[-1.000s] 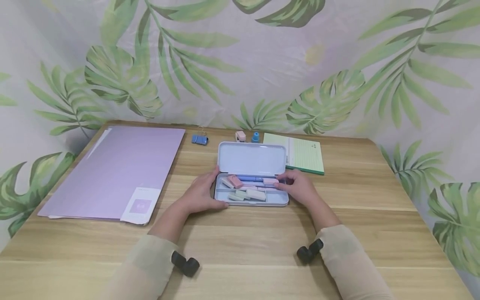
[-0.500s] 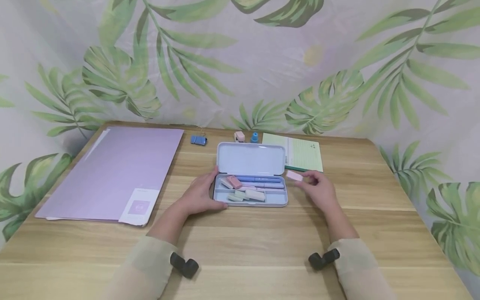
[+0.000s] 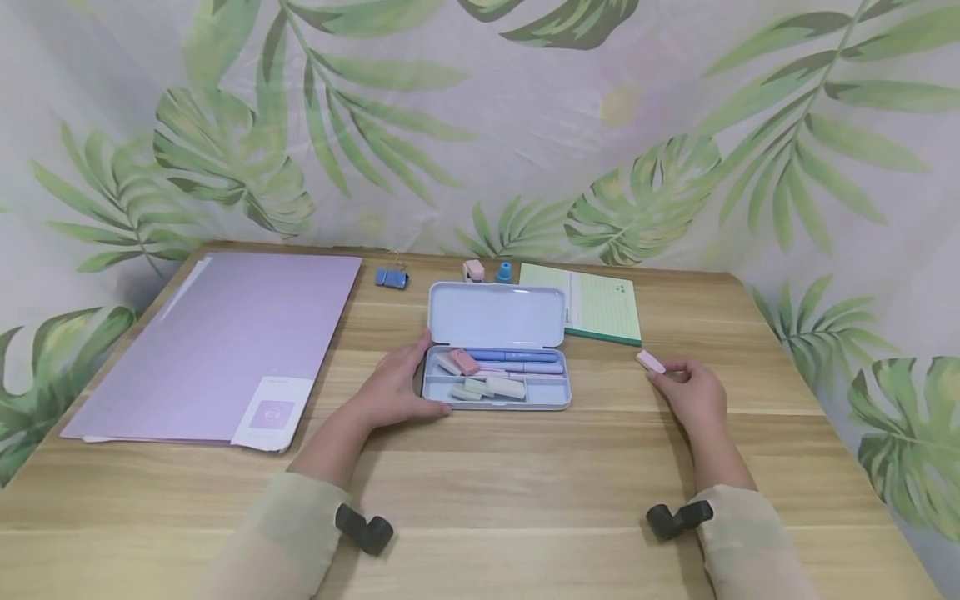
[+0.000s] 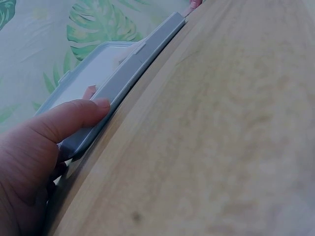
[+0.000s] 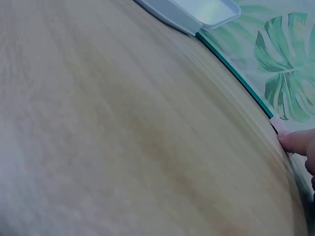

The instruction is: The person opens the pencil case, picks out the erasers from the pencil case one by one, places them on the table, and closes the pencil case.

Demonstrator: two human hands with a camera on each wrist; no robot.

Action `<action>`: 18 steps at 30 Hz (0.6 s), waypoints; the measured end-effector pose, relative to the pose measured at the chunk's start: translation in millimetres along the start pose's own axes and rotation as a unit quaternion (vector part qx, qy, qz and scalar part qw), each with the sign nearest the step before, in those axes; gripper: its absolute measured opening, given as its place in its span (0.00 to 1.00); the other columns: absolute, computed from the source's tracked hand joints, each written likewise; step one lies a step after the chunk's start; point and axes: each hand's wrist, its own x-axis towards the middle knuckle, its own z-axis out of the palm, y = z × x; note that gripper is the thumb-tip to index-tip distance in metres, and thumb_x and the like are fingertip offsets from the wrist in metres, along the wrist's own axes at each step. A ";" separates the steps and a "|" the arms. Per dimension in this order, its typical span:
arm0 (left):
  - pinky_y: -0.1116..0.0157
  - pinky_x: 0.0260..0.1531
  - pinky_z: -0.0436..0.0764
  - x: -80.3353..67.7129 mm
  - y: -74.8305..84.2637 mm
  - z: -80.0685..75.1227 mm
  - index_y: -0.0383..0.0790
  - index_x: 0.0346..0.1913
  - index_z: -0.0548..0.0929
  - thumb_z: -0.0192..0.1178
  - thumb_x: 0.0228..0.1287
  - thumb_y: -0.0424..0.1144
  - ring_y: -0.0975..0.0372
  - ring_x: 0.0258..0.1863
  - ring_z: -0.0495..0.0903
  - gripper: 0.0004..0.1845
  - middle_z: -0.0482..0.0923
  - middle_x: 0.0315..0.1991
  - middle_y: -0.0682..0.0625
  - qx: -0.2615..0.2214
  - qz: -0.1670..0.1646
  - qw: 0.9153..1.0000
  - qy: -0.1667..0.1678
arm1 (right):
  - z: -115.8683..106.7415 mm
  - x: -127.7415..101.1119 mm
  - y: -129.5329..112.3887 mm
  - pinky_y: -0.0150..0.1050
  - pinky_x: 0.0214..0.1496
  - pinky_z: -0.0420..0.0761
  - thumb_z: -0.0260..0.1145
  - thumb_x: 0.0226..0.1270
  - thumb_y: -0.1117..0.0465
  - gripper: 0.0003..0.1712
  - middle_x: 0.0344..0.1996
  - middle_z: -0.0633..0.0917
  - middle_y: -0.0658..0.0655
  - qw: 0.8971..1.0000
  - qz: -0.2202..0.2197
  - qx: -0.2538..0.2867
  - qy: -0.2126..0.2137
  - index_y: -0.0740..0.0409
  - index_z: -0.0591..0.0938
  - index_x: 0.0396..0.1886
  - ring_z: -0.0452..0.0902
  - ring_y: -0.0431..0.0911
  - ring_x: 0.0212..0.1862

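An open pale-blue pencil case lies mid-table, its lid tipped back. My left hand holds its left end, the thumb on the front edge, as the left wrist view also shows; the other fingertips are partly hidden. Inside are blue and lilac pens, a darker pink eraser and several pale eraser-like blocks. Well to the right of the case, my right hand pinches a light pink eraser between thumb and fingers, at or just above the table; contact cannot be told.
A lilac folder covers the table's left side. Behind the case stand a blue clip-like object, a small pink item and a blue cone-shaped piece. A green lined notepad lies at the back right.
My right hand has lifted the light pink eraser out of the pencil case and carried it rightward, past the notepad's front corner. The left hand stays on the case.
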 end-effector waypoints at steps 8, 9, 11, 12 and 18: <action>0.44 0.74 0.56 -0.1 0.6 -0.8 0.36 0.78 0.46 0.74 0.44 0.59 0.43 0.75 0.54 0.65 0.52 0.77 0.39 0.003 -0.001 1.000 -0.001 | 3.2 -9.3 -13.4 0.34 0.32 0.72 0.62 0.65 0.37 0.35 0.37 0.78 0.57 0.999 -0.031 0.009 0.000 0.59 0.77 0.61 0.71 0.45 0.34; 0.44 0.74 0.56 -0.1 1.0 -1.2 0.36 0.78 0.46 0.74 0.44 0.59 0.43 0.75 0.54 0.65 0.53 0.77 0.39 0.003 -0.001 1.000 0.000 | 6.4 -12.3 -19.1 0.34 0.32 0.72 0.62 0.66 0.38 0.35 0.36 0.77 0.56 0.999 -0.043 0.017 -0.001 0.58 0.78 0.60 0.70 0.45 0.33; 0.44 0.74 0.56 -0.1 1.2 -1.7 0.36 0.78 0.46 0.74 0.44 0.58 0.43 0.75 0.54 0.65 0.53 0.77 0.39 0.002 0.000 1.000 0.002 | 16.5 -18.8 -34.0 0.35 0.32 0.73 0.64 0.66 0.40 0.31 0.34 0.76 0.56 0.997 -0.077 0.025 -0.004 0.58 0.80 0.58 0.70 0.45 0.33; 0.44 0.74 0.56 -0.1 1.1 -1.7 0.36 0.78 0.46 0.74 0.44 0.58 0.43 0.75 0.54 0.65 0.53 0.77 0.39 0.002 0.000 1.000 0.003 | 23.2 -23.1 -43.0 0.35 0.33 0.72 0.65 0.66 0.42 0.29 0.33 0.77 0.56 0.995 -0.096 0.026 -0.009 0.58 0.82 0.56 0.70 0.46 0.34; 0.44 0.74 0.54 -1.2 0.3 0.0 0.38 0.79 0.45 0.74 0.43 0.59 0.44 0.76 0.53 0.66 0.51 0.78 0.40 -0.004 -0.003 1.000 -0.003 | 73.6 -54.8 -102.4 0.42 0.45 0.76 0.69 0.62 0.46 0.24 0.38 0.83 0.57 0.979 -0.191 0.017 -0.073 0.54 0.85 0.52 0.76 0.49 0.42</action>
